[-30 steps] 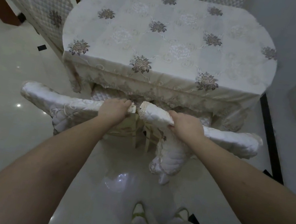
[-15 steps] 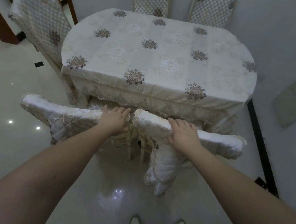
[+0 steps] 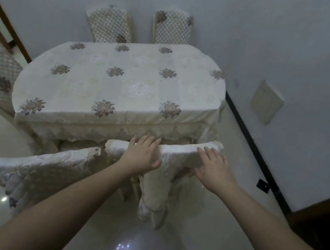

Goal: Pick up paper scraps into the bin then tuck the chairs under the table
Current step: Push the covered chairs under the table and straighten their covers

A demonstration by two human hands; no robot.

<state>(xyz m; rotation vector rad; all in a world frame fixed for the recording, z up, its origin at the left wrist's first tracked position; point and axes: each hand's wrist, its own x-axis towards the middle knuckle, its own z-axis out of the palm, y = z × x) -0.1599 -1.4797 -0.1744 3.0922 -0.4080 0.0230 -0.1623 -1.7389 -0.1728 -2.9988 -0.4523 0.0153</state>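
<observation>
Head view: both hands were on the right chair at the table's near edge, left hand and right hand flat-fingered on its top rail. Tucking step; next, probably the left chair.

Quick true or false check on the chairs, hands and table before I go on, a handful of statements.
1. Both hands rest on the same chair back. True: left hand and right hand are on the right-hand chair.
2. The left-hand chair is held. False: no hand touches it.
3. Paper scraps lie on the table. False: only the flowered cloth shows.
4. Two chairs stand at the far side. True.
</observation>
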